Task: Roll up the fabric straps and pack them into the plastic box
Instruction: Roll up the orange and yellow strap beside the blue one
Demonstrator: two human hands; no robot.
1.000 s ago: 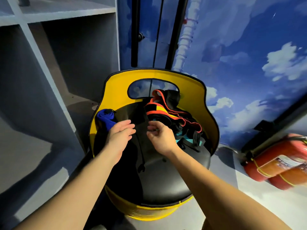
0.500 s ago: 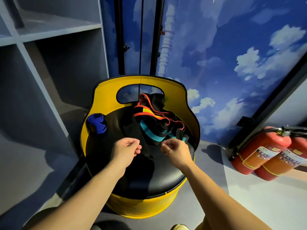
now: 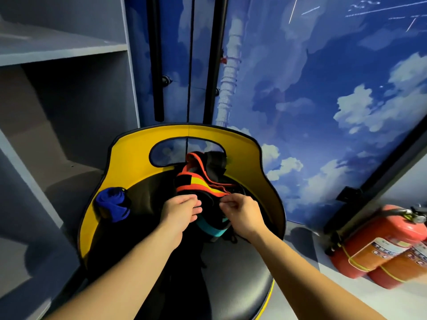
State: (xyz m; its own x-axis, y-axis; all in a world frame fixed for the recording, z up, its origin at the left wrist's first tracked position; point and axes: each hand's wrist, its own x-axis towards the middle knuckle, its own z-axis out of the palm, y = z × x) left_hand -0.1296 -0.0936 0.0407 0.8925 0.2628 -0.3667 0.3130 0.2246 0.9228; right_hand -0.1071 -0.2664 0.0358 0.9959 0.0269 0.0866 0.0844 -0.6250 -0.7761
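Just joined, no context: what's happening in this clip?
A person is working a heap of fabric straps on a yellow-backed chair with a black seat. The left hand and right hand are both at the front of the heap, fingers curled into dark strap material there. One blue strap already sits rolled at the seat's left edge. No plastic box is in view. Two fire extinguishers lie on the floor, right.

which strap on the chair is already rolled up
The blue fabric strap, a tight roll alone at the seat's left edge; the orange-and-yellow strap and teal strap lie loose.
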